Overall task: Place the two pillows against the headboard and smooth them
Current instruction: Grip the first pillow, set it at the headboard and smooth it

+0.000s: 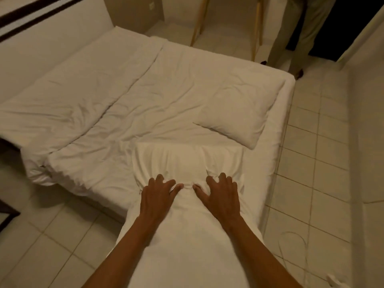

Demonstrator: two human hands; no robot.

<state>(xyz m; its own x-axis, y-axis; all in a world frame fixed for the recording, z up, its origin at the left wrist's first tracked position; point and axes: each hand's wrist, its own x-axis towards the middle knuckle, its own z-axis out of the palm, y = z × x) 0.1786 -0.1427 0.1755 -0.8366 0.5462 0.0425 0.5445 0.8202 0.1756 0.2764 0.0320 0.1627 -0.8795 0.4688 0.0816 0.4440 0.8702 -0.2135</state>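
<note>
Two white pillows and one white bed fill most of the head view; the bed (166, 84) is the largest thing, its wrinkled duvet (128, 104) spread across it and bunched at the corner nearest the dark object at the left edge; pale floor tiles (324, 154) surround the bed on the near and right sides; beyond the bed's far edge stand light wooden legs (256, 28) of some furniture, and a beige curtain (307, 28) hangs farther right beside a dark opening. On the bed's right part lies the far pillow (239, 113), flat and angled, close to the bed's right edge. The near pillow (187, 204) reaches from the bed's near edge toward the camera, its upper end resting on the bed just short of the far pillow, not touching it. Both hands press on this near pillow side by side; the left hand (158, 196) has fingers spread and curled, bunching the cover; the right hand (222, 196) does the same; thumbs point toward each other, nearly meeting over a gathered fold.
</note>
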